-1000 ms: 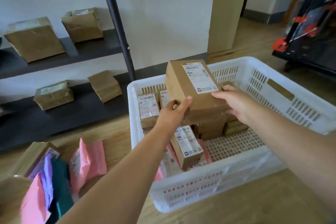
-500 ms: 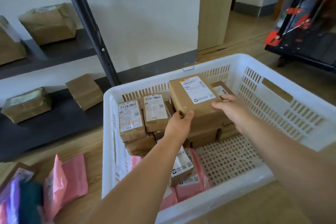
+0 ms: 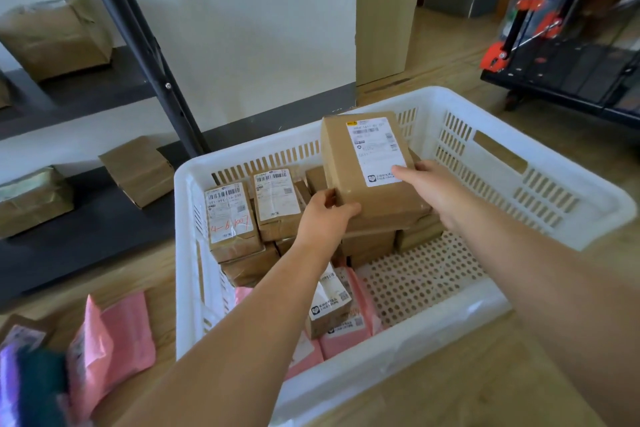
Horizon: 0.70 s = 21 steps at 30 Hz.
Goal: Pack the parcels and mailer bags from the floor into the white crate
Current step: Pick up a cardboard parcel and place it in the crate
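A brown cardboard parcel (image 3: 349, 163) with a white label sits on top of a stack at the back of the white crate (image 3: 554, 191). My left hand (image 3: 325, 218) grips its near left corner and my right hand (image 3: 429, 187) holds its right side. Several labelled brown parcels (image 3: 235, 215) stand along the crate's left and back. Pink mailer bags (image 3: 343, 336) and a small labelled box (image 3: 329, 302) lie in the crate's front. More mailer bags (image 3: 110, 343), pink, purple and dark green, lie on the floor at the left.
A low black shelf (image 3: 86, 218) at the left carries several brown parcels, with a black upright post (image 3: 138, 42) rising from it. A black and red cart (image 3: 568, 55) stands at the back right. The crate's right half shows bare perforated bottom (image 3: 422, 281).
Both hands have lowered the parcel onto the stack at the back of the crate. The view has moved closer and to the right.
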{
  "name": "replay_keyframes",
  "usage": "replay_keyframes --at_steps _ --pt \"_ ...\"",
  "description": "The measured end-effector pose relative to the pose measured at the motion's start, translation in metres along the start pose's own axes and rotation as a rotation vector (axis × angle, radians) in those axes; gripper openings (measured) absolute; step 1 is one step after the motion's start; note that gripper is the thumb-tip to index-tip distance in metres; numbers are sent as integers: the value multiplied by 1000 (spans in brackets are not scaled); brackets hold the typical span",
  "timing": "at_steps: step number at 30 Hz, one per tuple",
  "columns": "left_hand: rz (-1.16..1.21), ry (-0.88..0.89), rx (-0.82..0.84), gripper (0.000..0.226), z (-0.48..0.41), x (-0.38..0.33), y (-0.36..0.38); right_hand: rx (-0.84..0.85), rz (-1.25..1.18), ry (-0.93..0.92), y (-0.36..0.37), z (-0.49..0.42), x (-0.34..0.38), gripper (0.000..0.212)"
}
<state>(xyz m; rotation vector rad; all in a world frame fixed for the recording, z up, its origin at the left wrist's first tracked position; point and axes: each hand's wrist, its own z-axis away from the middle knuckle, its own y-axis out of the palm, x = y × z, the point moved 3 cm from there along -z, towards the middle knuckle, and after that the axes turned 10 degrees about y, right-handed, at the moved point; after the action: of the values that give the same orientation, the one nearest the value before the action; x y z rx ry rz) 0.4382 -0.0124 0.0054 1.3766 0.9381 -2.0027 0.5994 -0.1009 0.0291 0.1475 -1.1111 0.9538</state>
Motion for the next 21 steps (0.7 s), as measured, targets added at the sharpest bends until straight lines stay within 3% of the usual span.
replay_keyframes --at_steps 2,6,11,14,17,19,21 --pt "-14 19 11 66 2 -2 4 -4 -3 4 -8 1 -1 33" --pt "81 -1 -3 87 11 -4 11 95 45 54 -24 7 -6 39" --pt "162 -67 -107 70 18 -6 2 233 31 104 -31 12 -15 64" --pt "199 -75 -212 43 17 -8 -13 282 10 103 -31 16 -15 63" --pt "260 -44 -259 57 22 -18 -27 301 8 69 -33 19 -11 60" --pt "203 31 -243 73 30 -26 -32 329 -2 50 -36 25 -7 52" --pt "140 107 -216 75 28 -27 -36 347 -19 48 -38 29 -6 47"
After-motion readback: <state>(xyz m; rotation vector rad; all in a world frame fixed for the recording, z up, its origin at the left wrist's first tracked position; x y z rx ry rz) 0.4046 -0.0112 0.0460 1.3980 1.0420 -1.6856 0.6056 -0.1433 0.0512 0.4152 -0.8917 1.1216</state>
